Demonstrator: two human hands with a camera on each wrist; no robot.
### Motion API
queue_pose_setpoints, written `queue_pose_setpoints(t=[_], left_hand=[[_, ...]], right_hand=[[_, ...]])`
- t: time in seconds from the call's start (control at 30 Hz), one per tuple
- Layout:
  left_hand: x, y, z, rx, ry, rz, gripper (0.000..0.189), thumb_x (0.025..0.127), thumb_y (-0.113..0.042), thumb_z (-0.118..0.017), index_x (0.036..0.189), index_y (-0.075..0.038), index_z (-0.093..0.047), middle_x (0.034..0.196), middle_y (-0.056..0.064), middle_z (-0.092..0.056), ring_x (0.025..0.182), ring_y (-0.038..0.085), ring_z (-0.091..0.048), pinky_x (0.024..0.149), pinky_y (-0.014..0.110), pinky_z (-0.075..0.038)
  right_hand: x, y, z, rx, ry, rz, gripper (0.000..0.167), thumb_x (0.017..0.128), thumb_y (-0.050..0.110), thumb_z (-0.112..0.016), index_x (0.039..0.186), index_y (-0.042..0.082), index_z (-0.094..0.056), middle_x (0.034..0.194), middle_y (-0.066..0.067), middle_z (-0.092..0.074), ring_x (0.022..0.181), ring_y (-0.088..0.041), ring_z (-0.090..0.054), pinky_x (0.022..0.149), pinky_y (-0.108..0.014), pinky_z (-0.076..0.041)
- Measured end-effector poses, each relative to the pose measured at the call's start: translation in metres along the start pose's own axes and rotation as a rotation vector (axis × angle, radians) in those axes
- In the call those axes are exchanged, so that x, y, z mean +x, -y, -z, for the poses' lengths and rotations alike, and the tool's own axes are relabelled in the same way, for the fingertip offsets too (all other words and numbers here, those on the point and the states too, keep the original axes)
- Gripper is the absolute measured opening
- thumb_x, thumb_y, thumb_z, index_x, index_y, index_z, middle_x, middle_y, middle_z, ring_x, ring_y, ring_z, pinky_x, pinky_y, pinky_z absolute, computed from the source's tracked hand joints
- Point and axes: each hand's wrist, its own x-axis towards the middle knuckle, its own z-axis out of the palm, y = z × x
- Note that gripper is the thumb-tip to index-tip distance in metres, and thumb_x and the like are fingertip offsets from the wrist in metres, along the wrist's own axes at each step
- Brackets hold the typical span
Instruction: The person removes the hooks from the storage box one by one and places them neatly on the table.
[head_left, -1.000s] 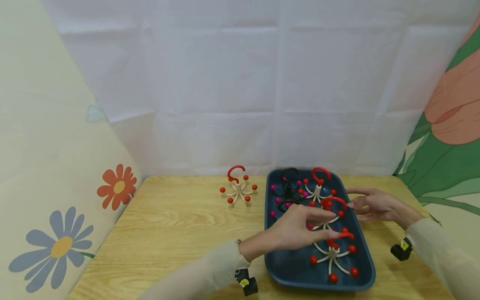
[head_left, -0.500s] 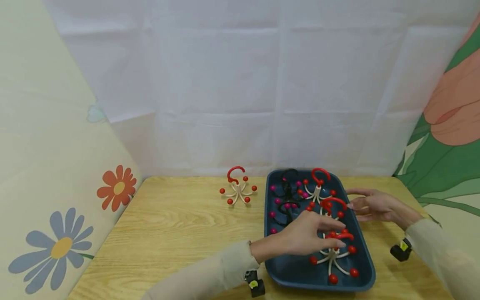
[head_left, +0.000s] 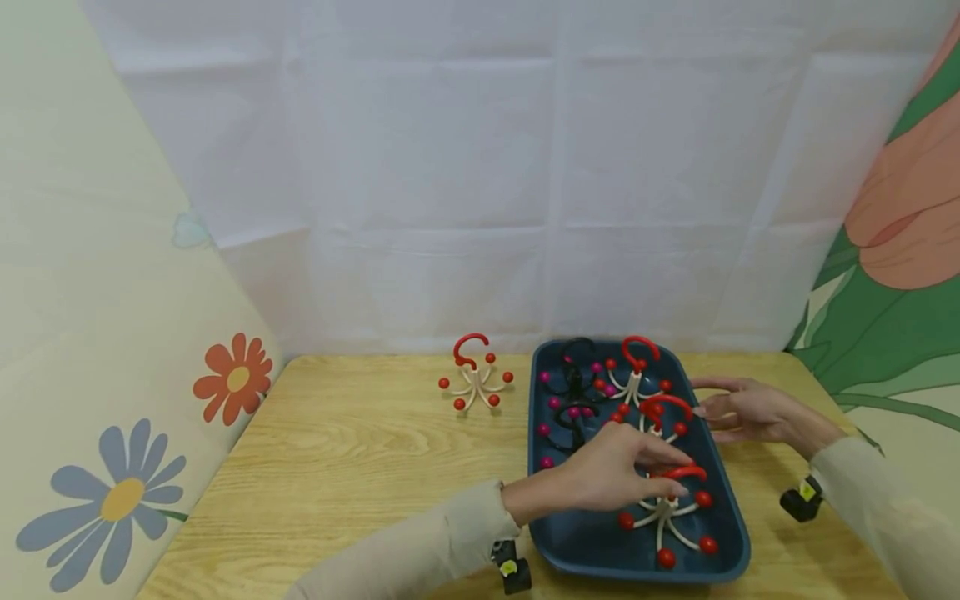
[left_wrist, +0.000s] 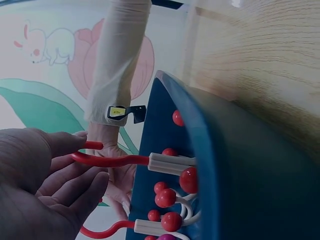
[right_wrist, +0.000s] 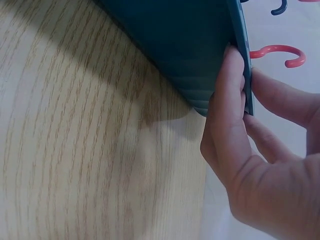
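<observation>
A multi-arm hanger, white with red ball tips and a red top hook, stands at the near end of the blue tray. My left hand reaches over the tray and pinches its red hook between thumb and fingers. Behind it are a second red-hooked hanger and a third. Black hangers with magenta balls fill the tray's left side, partly hidden by my left hand. At the tray's right edge my right hand grips the rim, fingers outside, thumb by the inner side.
Left of the tray, another white and red hanger stands by itself on the wooden table. A white cloth hangs behind the table. Flower-printed panels stand on both sides.
My left hand has moved from above the middle hanger toward the near one, and its fingers have lowered onto the red hook. The right hand keeps its place on the tray.
</observation>
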Motion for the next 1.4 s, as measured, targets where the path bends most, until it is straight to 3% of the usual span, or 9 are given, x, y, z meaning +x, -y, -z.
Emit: queue_pose_setpoints(t=[0.2, 0.3, 0.5, 0.9, 1.23, 1.4], left_hand=[[0.000, 0.003, -0.003, 0.016, -0.016, 0.012, 0.035, 0.101, -0.024, -0.073, 0.134, -0.013, -0.074, 0.116, 0.001, -0.082, 0.087, -0.007, -0.073, 0.072, 0.010, -0.055], [0.000, 0.004, -0.004, -0.022, -0.028, 0.021, 0.034, 0.101, -0.023, -0.073, 0.133, -0.013, -0.075, 0.113, 0.001, -0.082, 0.083, -0.009, -0.072, 0.070, 0.011, -0.056], [-0.003, 0.005, -0.003, -0.088, -0.052, 0.028, 0.031, 0.100, -0.021, -0.073, 0.131, -0.013, -0.076, 0.117, 0.004, -0.081, 0.093, -0.012, -0.072, 0.080, 0.010, -0.057], [-0.007, 0.009, -0.007, -0.153, -0.116, 0.061, 0.030, 0.100, -0.021, -0.075, 0.127, -0.010, -0.077, 0.122, 0.004, -0.080, 0.098, -0.009, -0.072, 0.083, 0.011, -0.057], [-0.006, 0.008, -0.008, -0.133, -0.161, 0.016, 0.026, 0.101, -0.020, -0.072, 0.125, -0.011, -0.079, 0.111, 0.006, -0.082, 0.088, -0.011, -0.073, 0.077, 0.012, -0.058], [-0.007, -0.002, -0.003, -0.073, -0.195, -0.043, 0.026, 0.103, -0.021, -0.069, 0.126, -0.013, -0.079, 0.107, 0.004, -0.083, 0.079, -0.010, -0.073, 0.062, 0.013, -0.055]], right_hand=[[0.002, -0.001, -0.001, 0.009, 0.002, -0.005, 0.083, 0.103, 0.012, -0.066, 0.168, 0.005, -0.016, 0.109, 0.001, -0.074, 0.100, -0.016, -0.076, 0.087, -0.038, -0.064], [0.002, -0.001, -0.001, 0.017, 0.001, -0.008, 0.083, 0.102, 0.012, -0.067, 0.168, 0.005, -0.017, 0.109, 0.000, -0.074, 0.100, -0.017, -0.076, 0.087, -0.037, -0.064], [0.001, 0.000, -0.002, 0.030, 0.012, -0.001, 0.082, 0.103, 0.012, -0.066, 0.168, 0.005, -0.017, 0.111, -0.001, -0.073, 0.102, -0.018, -0.076, 0.089, -0.038, -0.064], [-0.002, 0.001, -0.002, 0.028, 0.013, -0.004, 0.083, 0.103, 0.012, -0.066, 0.168, 0.004, -0.016, 0.113, -0.001, -0.073, 0.102, -0.019, -0.076, 0.089, -0.038, -0.064], [-0.001, -0.001, 0.000, 0.030, 0.015, -0.001, 0.082, 0.103, 0.013, -0.066, 0.168, 0.006, -0.018, 0.113, 0.000, -0.074, 0.103, -0.018, -0.076, 0.089, -0.037, -0.064], [-0.001, -0.002, 0.000, 0.031, 0.023, 0.010, 0.082, 0.103, 0.013, -0.065, 0.168, 0.005, -0.016, 0.113, -0.001, -0.073, 0.103, -0.019, -0.076, 0.089, -0.038, -0.064]])
